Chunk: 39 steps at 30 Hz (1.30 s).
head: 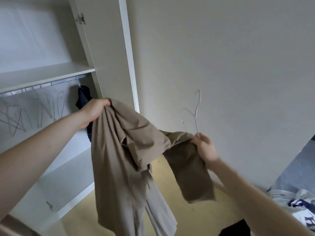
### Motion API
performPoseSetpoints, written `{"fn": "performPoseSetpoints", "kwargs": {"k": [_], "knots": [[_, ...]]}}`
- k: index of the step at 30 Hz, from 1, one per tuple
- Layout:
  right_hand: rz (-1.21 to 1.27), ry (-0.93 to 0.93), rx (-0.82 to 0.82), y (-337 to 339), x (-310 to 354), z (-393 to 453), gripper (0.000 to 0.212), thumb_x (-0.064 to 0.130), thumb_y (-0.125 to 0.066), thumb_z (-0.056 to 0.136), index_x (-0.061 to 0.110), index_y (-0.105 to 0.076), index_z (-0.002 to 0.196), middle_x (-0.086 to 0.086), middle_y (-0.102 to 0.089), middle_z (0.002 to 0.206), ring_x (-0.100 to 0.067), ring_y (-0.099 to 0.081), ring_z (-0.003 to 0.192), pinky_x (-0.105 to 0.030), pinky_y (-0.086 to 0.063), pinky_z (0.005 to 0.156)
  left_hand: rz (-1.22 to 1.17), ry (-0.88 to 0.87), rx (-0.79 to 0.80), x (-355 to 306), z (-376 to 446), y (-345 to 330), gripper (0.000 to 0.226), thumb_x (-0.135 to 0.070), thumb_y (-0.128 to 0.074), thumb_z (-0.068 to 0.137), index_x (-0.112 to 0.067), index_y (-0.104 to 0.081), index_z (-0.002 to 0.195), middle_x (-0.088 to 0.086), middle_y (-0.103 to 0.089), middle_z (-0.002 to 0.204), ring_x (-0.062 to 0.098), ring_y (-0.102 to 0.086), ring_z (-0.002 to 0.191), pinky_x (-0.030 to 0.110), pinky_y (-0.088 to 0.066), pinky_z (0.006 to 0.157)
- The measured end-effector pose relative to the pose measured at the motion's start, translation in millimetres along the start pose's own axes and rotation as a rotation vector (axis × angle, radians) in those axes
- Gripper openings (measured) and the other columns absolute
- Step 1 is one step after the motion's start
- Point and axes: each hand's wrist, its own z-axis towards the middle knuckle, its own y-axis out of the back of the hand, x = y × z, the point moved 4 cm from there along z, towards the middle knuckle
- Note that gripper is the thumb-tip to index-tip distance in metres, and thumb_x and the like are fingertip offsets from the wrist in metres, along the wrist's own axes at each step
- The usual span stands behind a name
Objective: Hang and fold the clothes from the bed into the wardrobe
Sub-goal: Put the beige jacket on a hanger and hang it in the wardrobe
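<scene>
A tan garment (126,150) hangs in mid-air in front of the open white wardrobe (51,72). My left hand (92,112) grips its upper edge, bunched, at the left. My right hand (205,147) holds another part of the same cloth together with a thin wire hanger (196,111), whose hook points up against the wall. The rest of the garment drops toward the floor. A dark blue garment (83,99) hangs on the wardrobe rail behind my left hand, partly hidden.
Several empty wire hangers (39,106) hang on the rail under a white shelf. The wardrobe door (109,48) stands open at centre. At the right lies the bed (300,167) with more clothes (296,206). A black item (237,229) lies low down. The floor is light wood.
</scene>
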Motion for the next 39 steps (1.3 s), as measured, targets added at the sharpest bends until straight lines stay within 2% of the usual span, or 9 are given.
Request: {"fn": "performPoseSetpoints", "kwargs": {"k": [8, 12, 16, 21, 25, 28, 31, 34, 39], "knots": [[-0.079, 0.167, 0.211, 17.0, 135.7, -5.9, 0.043, 0.008, -0.065, 0.091, 0.025, -0.034, 0.066, 0.009, -0.036, 0.061, -0.006, -0.037, 0.056, -0.018, -0.033, 0.051, 0.635, 0.143, 0.283, 129.3, 23.0, -50.0, 0.031, -0.035, -0.057, 0.096, -0.008, -0.071, 0.089, 0.009, -0.065, 0.082, 0.024, -0.057, 0.067, 0.023, -0.041, 0.052], [-0.128, 0.207, 0.331, -4.4, 161.8, -10.1, 0.044, 0.005, -0.064, 0.091, 0.026, -0.034, 0.066, 0.01, -0.035, 0.061, -0.008, -0.036, 0.058, -0.021, -0.032, 0.054, 0.736, -0.005, 0.315, 143.6, 14.8, -95.0, 0.019, -0.022, -0.051, 0.095, -0.02, -0.058, 0.078, 0.006, -0.068, 0.092, 0.029, -0.067, 0.094, 0.033, -0.048, 0.072], [-0.152, 0.265, 0.285, -8.1, 183.9, -7.1, 0.038, 0.017, -0.065, 0.081, 0.028, -0.034, 0.062, 0.013, -0.035, 0.06, -0.006, -0.036, 0.056, -0.019, -0.034, 0.051, 0.732, -0.107, 0.29, 136.9, 8.3, -114.6, 0.027, -0.015, -0.044, 0.093, -0.033, -0.06, 0.082, 0.0, -0.07, 0.1, 0.024, -0.063, 0.092, 0.031, -0.044, 0.076], [-0.558, 0.372, 0.027, 27.0, 174.3, 13.7, 0.037, 0.019, -0.065, 0.081, 0.025, -0.032, 0.063, 0.011, -0.038, 0.062, -0.013, -0.035, 0.062, -0.034, -0.032, 0.061, 0.491, -0.125, 0.219, 104.4, 10.7, -107.2, 0.027, -0.02, -0.047, 0.099, -0.017, -0.073, 0.101, 0.006, -0.073, 0.105, 0.029, -0.066, 0.1, 0.038, -0.053, 0.089], [-0.747, 0.288, -0.105, 55.6, 114.4, 14.7, 0.016, 0.008, -0.071, 0.083, 0.013, -0.056, 0.08, -0.006, -0.063, 0.1, -0.026, -0.058, 0.094, -0.029, -0.036, 0.076, 0.232, -0.107, 0.172, 44.4, 4.0, -110.8, 0.037, -0.041, -0.053, 0.092, -0.009, -0.071, 0.088, 0.009, -0.069, 0.085, 0.025, -0.061, 0.076, 0.031, -0.041, 0.064], [-0.606, 0.202, -0.101, 45.7, 62.0, -12.5, 0.022, 0.001, -0.077, 0.081, 0.007, -0.065, 0.098, -0.008, -0.063, 0.106, -0.03, -0.062, 0.097, -0.032, -0.046, 0.081, -0.062, -0.005, 0.258, 3.7, -5.2, -129.1, 0.03, -0.041, -0.055, 0.081, -0.014, -0.067, 0.084, 0.008, -0.056, 0.078, 0.02, -0.051, 0.069, 0.03, -0.036, 0.061], [-0.366, 0.117, 0.015, 6.2, 15.6, -63.9, 0.034, 0.013, -0.089, 0.074, 0.02, -0.061, 0.091, -0.001, -0.071, 0.107, -0.022, -0.071, 0.093, -0.044, -0.06, 0.081, -0.269, 0.141, 0.306, -18.5, -13.0, -153.6, 0.02, -0.03, -0.06, 0.091, -0.013, -0.067, 0.083, 0.003, -0.067, 0.072, 0.019, -0.063, 0.059, 0.024, -0.048, 0.064], [-0.182, 0.033, 0.09, -32.1, -8.8, -108.1, 0.056, 0.047, -0.096, 0.058, 0.027, -0.064, 0.1, 0.013, -0.072, 0.102, -0.012, -0.073, 0.092, -0.035, -0.063, 0.077, -0.402, 0.255, 0.312, -31.9, -22.7, -177.2, 0.016, -0.025, -0.062, 0.093, -0.016, -0.068, 0.082, 0.001, -0.069, 0.06, 0.02, -0.065, 0.057, 0.025, -0.055, 0.064], [-0.263, 0.101, -0.004, -54.6, -21.7, -145.4, 0.077, 0.064, -0.096, 0.043, 0.03, -0.051, 0.095, 0.014, -0.054, 0.094, -0.005, -0.054, 0.091, -0.019, -0.05, 0.077, -0.688, 0.31, 0.225, -50.9, -28.3, -185.6, 0.015, -0.008, -0.056, 0.099, -0.01, -0.059, 0.085, 0.007, -0.058, 0.076, 0.016, -0.059, 0.06, 0.02, -0.051, 0.044]]}}
